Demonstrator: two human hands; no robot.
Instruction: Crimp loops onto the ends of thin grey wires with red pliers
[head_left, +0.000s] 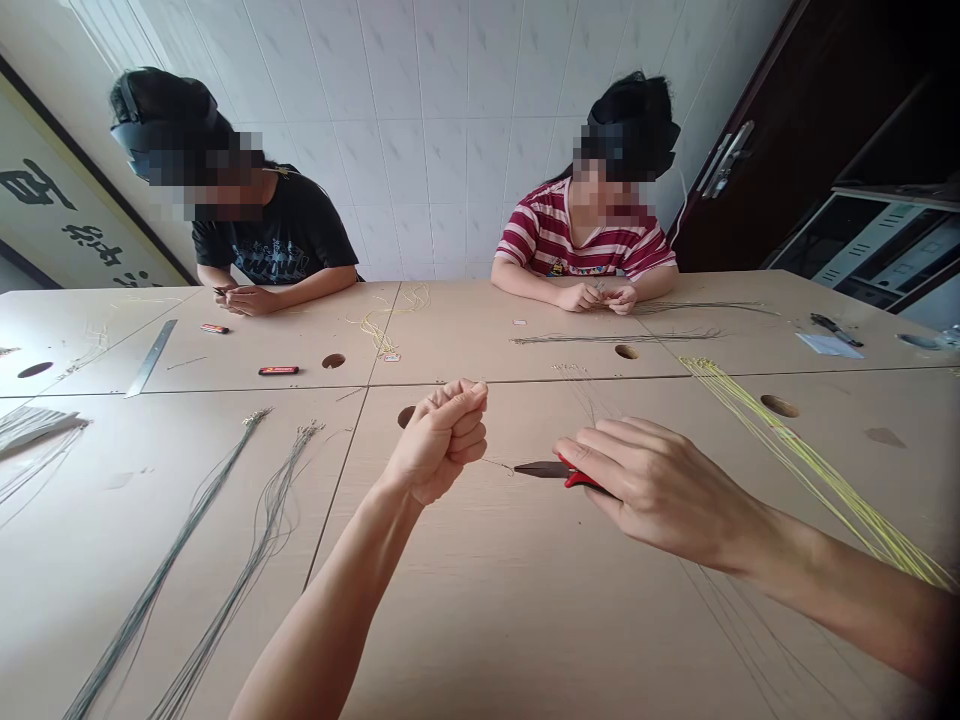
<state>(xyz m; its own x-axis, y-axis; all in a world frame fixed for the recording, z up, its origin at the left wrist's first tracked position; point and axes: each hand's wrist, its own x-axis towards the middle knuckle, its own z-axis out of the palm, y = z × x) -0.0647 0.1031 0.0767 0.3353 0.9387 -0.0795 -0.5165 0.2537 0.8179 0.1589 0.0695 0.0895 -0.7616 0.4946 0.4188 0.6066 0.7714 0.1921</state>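
My left hand [442, 440] is closed in a fist above the table. From its lower edge a short, thin cord [496, 463] runs right to a tiny loop or clasp, too small to make out. My right hand [637, 490] grips a pair of pliers [544, 469] with dark, narrow jaws and red handles. The plier tips point left and lie right by the cord's end; whether they touch it, I cannot tell. Below my right hand several thin strands [731, 625] lie on the table, partly hidden by the forearm.
Two bundles of grey cords [187, 540] lie at left, a yellow cord bundle [795, 460] at right. Across the table [480, 600] sit two people working with their hands. Toward them lie a metal ruler [151, 357], a red-and-black lighter [278, 371] and yellow cords [375, 330].
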